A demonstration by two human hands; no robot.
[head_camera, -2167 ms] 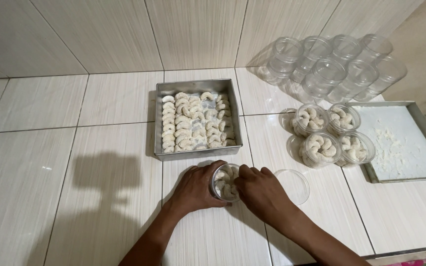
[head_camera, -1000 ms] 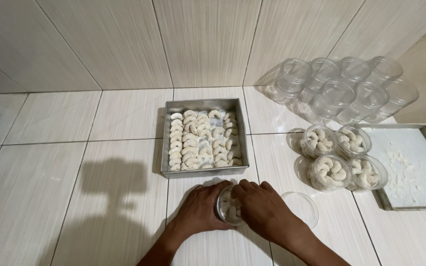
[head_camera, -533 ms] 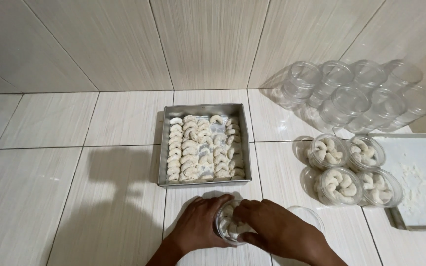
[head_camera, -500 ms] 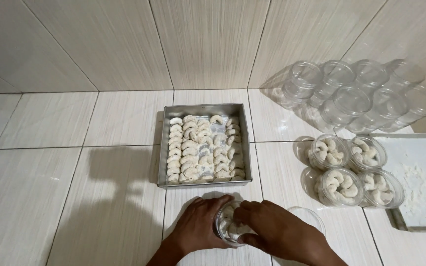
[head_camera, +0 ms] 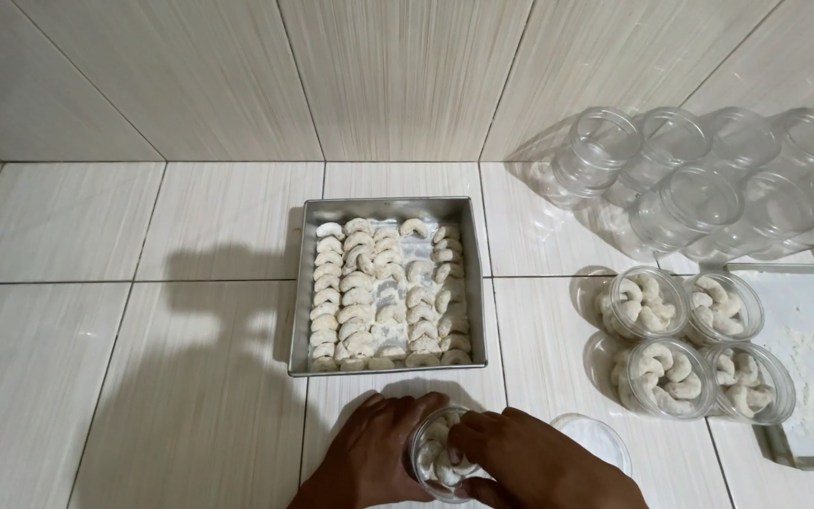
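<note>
While both hands (head_camera: 369,457) (head_camera: 544,462) stay with fingers clamped on the jar (head_camera: 440,452), the tray (head_camera: 299,283) looks unmoved

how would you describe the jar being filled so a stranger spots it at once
Start at the square metal baking tray of crescent cookies on the tiled floor. Just below its lower edge sits a clear round jar. Unlike the four filled jars to the right, it is the only one cupped by hands.
</note>
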